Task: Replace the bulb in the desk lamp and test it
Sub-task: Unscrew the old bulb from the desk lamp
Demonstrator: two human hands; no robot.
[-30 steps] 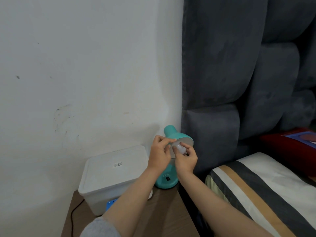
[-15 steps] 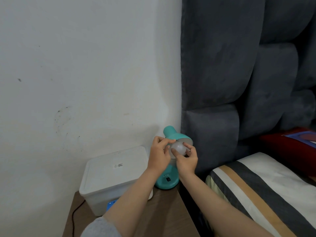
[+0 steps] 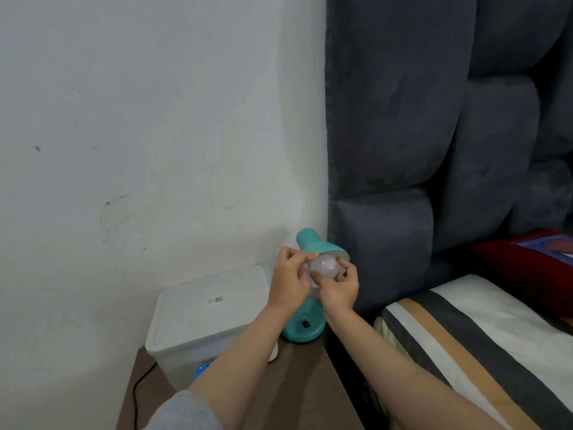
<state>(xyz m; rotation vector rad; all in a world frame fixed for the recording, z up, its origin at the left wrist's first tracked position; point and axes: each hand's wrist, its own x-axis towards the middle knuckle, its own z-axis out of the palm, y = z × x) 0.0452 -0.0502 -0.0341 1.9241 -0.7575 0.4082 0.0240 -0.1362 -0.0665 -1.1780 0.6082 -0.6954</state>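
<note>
Bulb (image 3: 323,266), white and frosted, sat at the mouth of the teal shade (image 3: 322,248), half out of it and facing the camera. Pinched by the right hand (image 3: 338,287), thumb on the lower left of the globe and fingers curled round its right side. Shade rim gripped by the left hand (image 3: 286,282), thumb and forefinger closed on the near edge just left of the bulb, other fingers curled. Belonged to a teal desk lamp (image 3: 304,327), round base with a black switch standing at the back right corner of a brown wooden nightstand (image 3: 297,383), neck hidden behind the two hands. Flanked on the left by a white lidded plastic box (image 3: 204,318) bearing a small barcode label, just beside the lamp base and close to the white wall (image 3: 155,135). Blue item (image 3: 203,367) peeking out at the box's lower front, too hidden to identify. Black cable (image 3: 141,386) trailing over the nightstand's left part. Backed on the right by a dark grey padded headboard (image 3: 418,135); below it, striped bedding (image 3: 471,342) in white, grey and tan, and a red cushion (image 3: 533,265) near the frame edge.
</note>
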